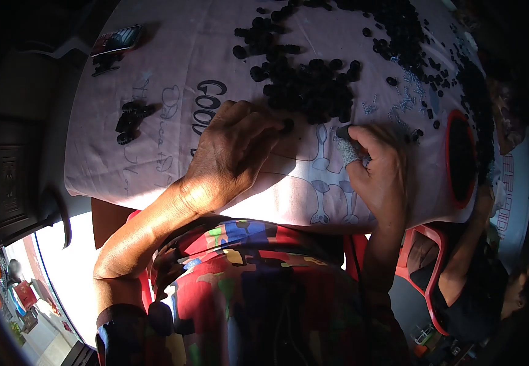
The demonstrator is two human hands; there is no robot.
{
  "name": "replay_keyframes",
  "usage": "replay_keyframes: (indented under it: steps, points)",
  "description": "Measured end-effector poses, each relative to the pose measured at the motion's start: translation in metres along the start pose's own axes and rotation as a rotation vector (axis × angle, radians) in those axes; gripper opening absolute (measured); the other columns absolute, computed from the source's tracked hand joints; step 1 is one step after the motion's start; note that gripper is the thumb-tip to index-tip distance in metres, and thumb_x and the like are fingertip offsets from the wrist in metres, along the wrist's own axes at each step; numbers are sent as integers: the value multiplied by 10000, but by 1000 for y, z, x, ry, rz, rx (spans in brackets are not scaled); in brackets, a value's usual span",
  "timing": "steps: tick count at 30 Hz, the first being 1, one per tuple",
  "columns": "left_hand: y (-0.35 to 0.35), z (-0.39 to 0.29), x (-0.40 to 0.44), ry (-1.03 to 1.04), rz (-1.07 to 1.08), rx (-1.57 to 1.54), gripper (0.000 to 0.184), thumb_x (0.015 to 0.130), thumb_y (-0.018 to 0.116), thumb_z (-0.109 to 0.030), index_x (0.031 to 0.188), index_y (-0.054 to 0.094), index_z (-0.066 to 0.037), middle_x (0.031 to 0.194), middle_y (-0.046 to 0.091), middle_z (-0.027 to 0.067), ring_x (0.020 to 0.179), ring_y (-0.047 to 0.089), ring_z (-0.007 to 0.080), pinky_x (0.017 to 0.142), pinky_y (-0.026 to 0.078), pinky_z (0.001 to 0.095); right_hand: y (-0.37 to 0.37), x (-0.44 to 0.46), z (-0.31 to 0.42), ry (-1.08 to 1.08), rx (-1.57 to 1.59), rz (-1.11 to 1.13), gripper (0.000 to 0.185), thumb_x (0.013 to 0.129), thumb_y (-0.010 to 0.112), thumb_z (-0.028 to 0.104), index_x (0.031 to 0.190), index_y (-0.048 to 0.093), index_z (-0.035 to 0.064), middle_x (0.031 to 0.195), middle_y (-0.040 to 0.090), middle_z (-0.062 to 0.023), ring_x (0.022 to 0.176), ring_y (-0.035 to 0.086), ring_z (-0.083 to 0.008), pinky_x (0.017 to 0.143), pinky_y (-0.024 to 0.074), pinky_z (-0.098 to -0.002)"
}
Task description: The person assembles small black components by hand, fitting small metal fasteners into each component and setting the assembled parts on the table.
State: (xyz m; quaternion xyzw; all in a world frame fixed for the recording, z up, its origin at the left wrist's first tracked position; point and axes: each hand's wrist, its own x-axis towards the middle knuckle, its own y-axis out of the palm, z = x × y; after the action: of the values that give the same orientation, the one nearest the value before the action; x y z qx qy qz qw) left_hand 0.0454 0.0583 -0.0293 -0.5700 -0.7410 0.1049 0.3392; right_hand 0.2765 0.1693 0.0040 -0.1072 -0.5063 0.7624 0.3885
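Observation:
My left hand (231, 146) is closed in a pinch, its fingertips on a small round black piece (287, 126). To its right, my right hand (381, 161) holds another small black piece (342, 132) between its fingertips. A grey speckled wrap (349, 152) covers part of one of that hand's digits. Just beyond both hands lies a heap of black ribbed pieces (313, 88), too dark to name exactly. Small silvery screw-like bits (406, 97) are scattered past my right hand.
A pink printed cloth (173, 55) covers the table. A phone (117, 40) on a small stand is at the far left, near a few black pieces (131, 121). On the right are a red-rimmed container (449, 160), more black pieces (405, 36) and another person's arm (469, 244).

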Motion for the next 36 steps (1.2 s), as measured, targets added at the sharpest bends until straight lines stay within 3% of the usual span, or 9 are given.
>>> replay_keyframes:
  steps: [12, 18, 21, 24, 27, 30, 33, 36]
  points:
    - [2, -1, 0, 34, 0, 69, 261, 833, 727, -68, 1092, 722, -34, 1090, 650, 131, 977, 588, 320, 859, 503, 414, 4, -3, -2, 97, 43, 42, 404, 697, 668, -13, 1099, 659, 30, 948, 710, -158, 868, 680, -344, 793, 524, -434]
    - [0, 0, 4, 403, 108, 349, 265, 782, 746, -145, 1020, 750, -28, 1142, 670, 93, 1001, 582, 276, 897, 457, 405, 1, -3, 2, 53, -11, 61, 409, 693, 672, -10, 1098, 643, 35, 897, 711, -157, 796, 682, -358, 750, 525, -445]
    - [-5, -6, 5, 250, 92, 215, 233, 781, 748, -153, 977, 760, -29, 1126, 676, 86, 1007, 579, 273, 883, 459, 411, 3, -1, 4, 75, 32, 71, 403, 691, 670, -12, 1090, 637, 36, 869, 706, -162, 745, 679, -368, 717, 525, -446]
    - [0, -3, 3, 139, 50, 157, 294, 826, 708, -98, 1110, 697, -23, 1085, 646, 145, 981, 579, 304, 869, 467, 421, 5, -2, 3, 69, 87, 35, 398, 687, 661, -15, 1080, 633, 35, 861, 699, -170, 728, 674, -373, 701, 521, -446]
    - [0, -3, 7, 343, 73, 300, 280, 840, 708, -103, 1109, 700, -27, 1092, 639, 143, 981, 578, 309, 884, 463, 416, 8, -3, 2, 49, 140, 12, 395, 684, 646, -15, 1076, 630, 29, 865, 685, -177, 746, 665, -379, 707, 515, -444]
    - [0, -2, 6, 287, 107, 295, 287, 843, 715, -105, 1119, 696, -27, 1099, 631, 142, 986, 576, 315, 899, 457, 411, 12, -3, -3, 8, 100, 28, 393, 685, 635, -13, 1077, 627, 17, 872, 669, -184, 759, 653, -390, 714, 511, -445]
    - [0, -5, 5, 269, 65, 295, 204, 776, 745, -182, 938, 765, -58, 1090, 663, 65, 982, 569, 279, 890, 448, 416, 10, -1, -4, -6, 65, 26, 393, 691, 629, -10, 1083, 625, 4, 898, 659, -196, 773, 651, -394, 723, 512, -443]
    - [0, -7, 5, 209, 21, 221, 178, 796, 728, -164, 937, 764, -62, 1091, 659, 70, 968, 574, 280, 883, 458, 396, 7, -2, 0, 44, 178, 40, 389, 699, 623, -16, 1088, 624, -2, 925, 660, -208, 796, 670, -378, 720, 526, -428]
